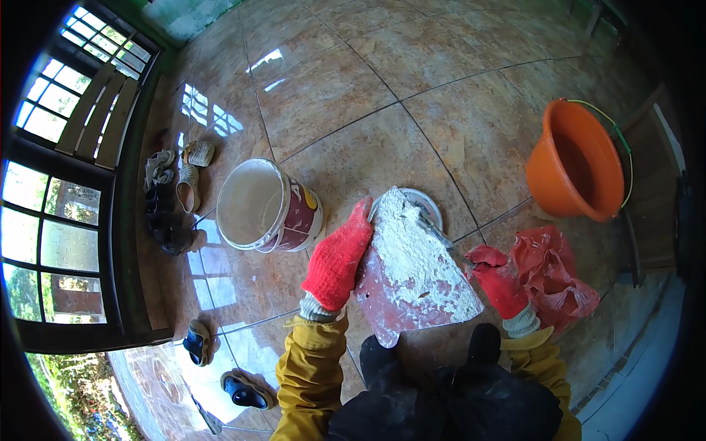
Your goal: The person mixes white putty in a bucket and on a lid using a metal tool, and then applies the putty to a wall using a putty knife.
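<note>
A flat reddish sheet (376,303), coated with lumpy white powder (403,246), lies tilted in front of me. My left hand (340,259), in a red knit glove, is closed on its left edge, thumb pointing away from me. Beyond the sheet's far end shows the pale rim of a round container (426,202), mostly hidden under the sheet. My right hand (501,283), also red-gloved, has its fingers curled beside the sheet's right edge. What those fingers hold, if anything, I cannot make out. A crumpled red plastic bag (555,275) is just right of that hand.
A white-and-maroon paint bucket (301,213) stands left of the sheet. An orange bucket (548,169) with a green-and-yellow handle is at the right. Several shoes (189,187) lie along the left wall, with slip-ons (246,391) nearer me. Brown tiles (346,95) cover the floor.
</note>
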Available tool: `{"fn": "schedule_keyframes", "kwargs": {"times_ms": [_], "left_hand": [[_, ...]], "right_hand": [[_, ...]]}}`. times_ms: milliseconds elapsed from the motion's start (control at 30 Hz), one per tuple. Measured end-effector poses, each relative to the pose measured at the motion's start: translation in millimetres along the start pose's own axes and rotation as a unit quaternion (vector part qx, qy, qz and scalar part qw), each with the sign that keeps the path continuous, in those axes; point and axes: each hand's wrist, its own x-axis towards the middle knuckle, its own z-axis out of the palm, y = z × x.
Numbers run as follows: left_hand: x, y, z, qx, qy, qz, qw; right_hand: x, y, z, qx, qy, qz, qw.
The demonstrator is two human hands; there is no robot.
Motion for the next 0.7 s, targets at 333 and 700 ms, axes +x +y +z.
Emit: {"fn": "schedule_keyframes", "kwargs": {"times_ms": [333,700], "left_hand": [[1,-3,-2,-0.044,0.024,0.001,0.999],[4,0,-8,0.0,0.031,-0.009,0.999]], "right_hand": [[-19,19,-5,0.009,0.046,0.067,0.997],[-19,2,-14,0.044,0.007,0.017,0.999]]}}
